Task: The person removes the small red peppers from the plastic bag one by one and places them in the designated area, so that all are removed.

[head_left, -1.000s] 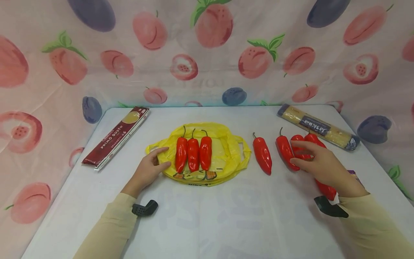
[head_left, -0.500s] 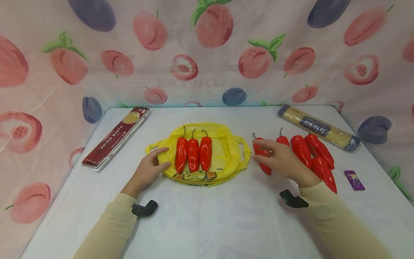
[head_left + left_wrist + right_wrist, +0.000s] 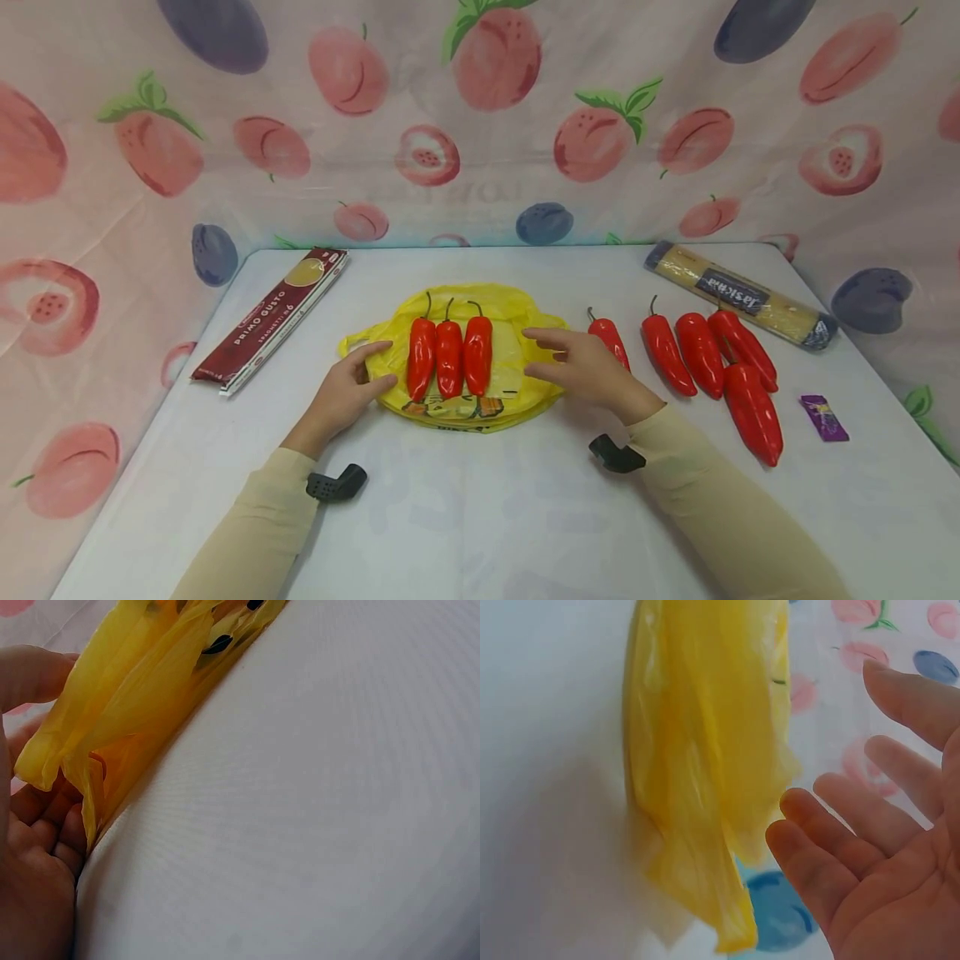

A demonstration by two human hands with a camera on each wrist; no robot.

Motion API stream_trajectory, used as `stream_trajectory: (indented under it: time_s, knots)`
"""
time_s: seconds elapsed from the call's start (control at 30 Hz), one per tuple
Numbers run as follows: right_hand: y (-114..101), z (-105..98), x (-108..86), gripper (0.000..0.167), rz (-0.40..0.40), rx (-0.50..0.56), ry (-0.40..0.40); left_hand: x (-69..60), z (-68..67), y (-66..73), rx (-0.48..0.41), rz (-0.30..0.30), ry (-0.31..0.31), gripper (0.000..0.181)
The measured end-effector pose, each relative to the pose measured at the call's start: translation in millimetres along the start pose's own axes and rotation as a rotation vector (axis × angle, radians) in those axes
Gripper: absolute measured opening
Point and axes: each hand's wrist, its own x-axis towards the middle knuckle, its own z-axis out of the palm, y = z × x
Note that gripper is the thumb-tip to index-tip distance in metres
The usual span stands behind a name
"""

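Observation:
A yellow plastic bag (image 3: 513, 412) lies flattened on the white table, with three glossy red chili peppers (image 3: 448, 358) side by side on top of it. At the bag's left edge rests my left hand (image 3: 341, 404), thumb and forefinger apart; in the left wrist view its fingers lie beside the bag's folds (image 3: 127, 712). My right hand (image 3: 588, 371) is over the bag's right side, fingers loosely extended and holding nothing. In the right wrist view the fingers (image 3: 847, 847) stand apart from the bag. Another red chili pepper (image 3: 610, 335) is partly hidden behind the right hand.
Several more red chili peppers (image 3: 702, 354) lie to the right, near a small purple wrapped packet (image 3: 825, 417). A clear pack of spaghetti (image 3: 738, 293) lies at the back right, a maroon spaghetti pack (image 3: 273, 321) at the left. A fruit-print cloth (image 3: 480, 183) hangs behind the table.
My right hand has moved left from above the right-hand chili peppers, past the single one, to the bag's right side. My left hand and the peppers have stayed put.

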Motion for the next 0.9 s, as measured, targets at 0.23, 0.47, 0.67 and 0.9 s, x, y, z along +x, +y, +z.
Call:
stream_trajectory:
  time_s: [0.23, 0.47, 0.67, 0.9]
  knots:
    - [-6, 21, 13.4, 0.059, -0.038, 0.020, -0.003, -0.1, -0.1, -0.4, 0.001, 0.001, -0.001, 0.060]
    - [-12, 36, 24.7, 0.061, -0.032, 0.046, -0.013, -0.5, 0.5, 0.5, -0.002, -0.015, -0.002, 0.060]
    - [-17, 46, 33.1, 0.064, 0.014, 0.028, -0.023, -0.3, 0.3, 0.3, -0.003, -0.018, -0.003, 0.060]
    - [-19, 55, 41.4, 0.069, 0.034, -0.016, -0.030, 0.5, 0.8, -0.5, -0.006, -0.009, -0.003, 0.061]
